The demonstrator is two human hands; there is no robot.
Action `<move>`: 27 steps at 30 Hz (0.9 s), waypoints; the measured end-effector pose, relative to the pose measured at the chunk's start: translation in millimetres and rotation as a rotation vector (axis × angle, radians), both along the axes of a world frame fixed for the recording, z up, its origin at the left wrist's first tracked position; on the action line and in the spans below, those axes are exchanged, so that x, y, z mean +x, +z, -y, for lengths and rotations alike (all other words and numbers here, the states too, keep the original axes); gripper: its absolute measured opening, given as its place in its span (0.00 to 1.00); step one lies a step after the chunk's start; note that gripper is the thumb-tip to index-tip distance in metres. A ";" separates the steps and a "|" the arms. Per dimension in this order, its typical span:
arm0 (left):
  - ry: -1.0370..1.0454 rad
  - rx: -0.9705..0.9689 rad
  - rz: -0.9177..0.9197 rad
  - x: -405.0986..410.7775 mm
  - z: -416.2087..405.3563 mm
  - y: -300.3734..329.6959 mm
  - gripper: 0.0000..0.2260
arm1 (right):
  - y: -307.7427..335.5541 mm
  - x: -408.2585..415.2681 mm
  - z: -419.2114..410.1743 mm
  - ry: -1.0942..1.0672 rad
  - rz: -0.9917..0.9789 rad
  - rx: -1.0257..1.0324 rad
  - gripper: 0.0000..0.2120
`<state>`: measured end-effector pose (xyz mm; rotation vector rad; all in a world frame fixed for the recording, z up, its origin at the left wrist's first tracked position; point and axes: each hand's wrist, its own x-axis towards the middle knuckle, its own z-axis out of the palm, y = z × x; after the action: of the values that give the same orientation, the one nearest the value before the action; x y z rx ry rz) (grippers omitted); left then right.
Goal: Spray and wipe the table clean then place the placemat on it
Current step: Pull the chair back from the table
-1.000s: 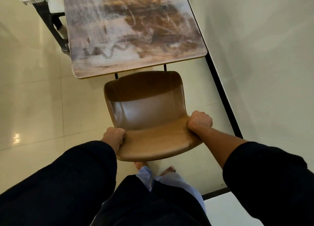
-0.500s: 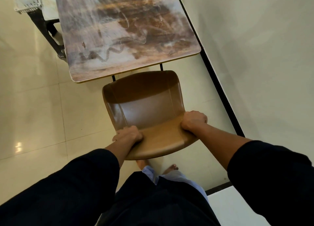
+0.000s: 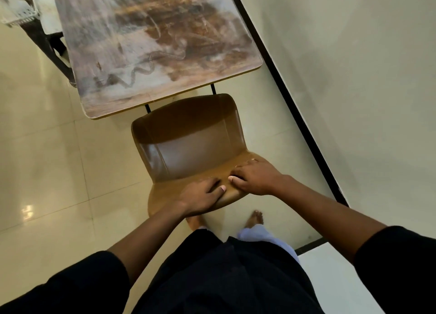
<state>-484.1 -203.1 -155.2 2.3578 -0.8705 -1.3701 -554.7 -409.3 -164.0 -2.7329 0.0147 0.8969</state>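
The table [image 3: 151, 42] stretches away from me at the top, its wood-look top covered in whitish smears and streaks. A brown chair [image 3: 188, 136] stands at its near end, seat partly under the table edge and backrest towards me. My left hand [image 3: 200, 195] and my right hand [image 3: 254, 176] lie side by side on the top of the backrest, fingers curled over it, thumbs almost touching. No spray bottle, cloth or placemat is in view.
A pale wall [image 3: 354, 77] with a black baseboard [image 3: 295, 101] runs close along the table's right side. A white basket [image 3: 18, 9] sits on a dark stand [image 3: 54, 51] at the top left. Glossy cream floor tiles lie to the left. My bare feet [image 3: 254, 219] are just behind the chair.
Both hands slid from the outer edges of the backrest to its middle and now sit together. The chair stands a little closer to the table, and my view has swung left.
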 end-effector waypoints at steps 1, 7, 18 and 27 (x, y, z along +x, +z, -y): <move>0.012 -0.013 -0.001 -1.7 4.6 0.4 0.25 | 1.2 -0.9 3.4 -0.009 0.013 0.023 0.24; 0.158 -0.066 0.001 -16.3 50.4 11.2 0.21 | 10.3 -16.2 58.7 0.008 0.118 0.123 0.19; 0.569 -0.336 0.232 -48.1 235.4 54.4 0.15 | 58.7 -49.3 252.8 -0.401 0.295 0.333 0.15; 0.461 -0.503 0.269 14.5 370.3 78.4 0.12 | 90.3 11.3 379.5 -0.558 0.447 0.440 0.11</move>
<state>-469.6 -573.4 -76.7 2.1712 -0.5878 -0.5823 -543.4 -788.8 -73.7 -2.2633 0.4168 0.1086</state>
